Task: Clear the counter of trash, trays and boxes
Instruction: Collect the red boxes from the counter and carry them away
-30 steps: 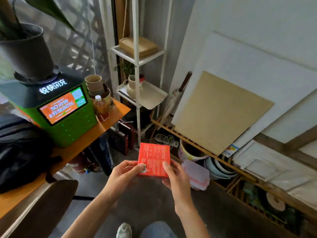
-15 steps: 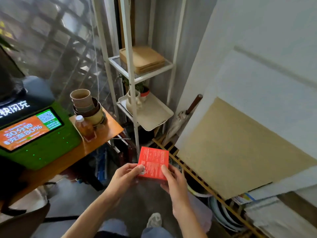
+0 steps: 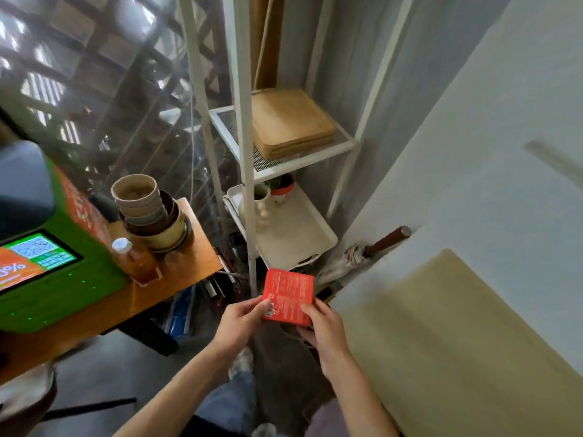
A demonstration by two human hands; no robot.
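Red box (image 3: pixel 288 296) carried nearer shelf, left hand (image 3: pixel 239 323), right hand (image 3: pixel 321 326) pinching its edges

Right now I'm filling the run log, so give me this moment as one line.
held: red box | left hand: grips its left edge | right hand: grips its right edge | location: in front of white shelf unit

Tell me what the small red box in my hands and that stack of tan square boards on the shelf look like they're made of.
The small red printed box, held between left hand and right hand, looks like thin matte card: sharp folded edges, fine print. The stacked tan square boards look like wood or bamboo, unvarnished: pale matte faces, rounded corners.
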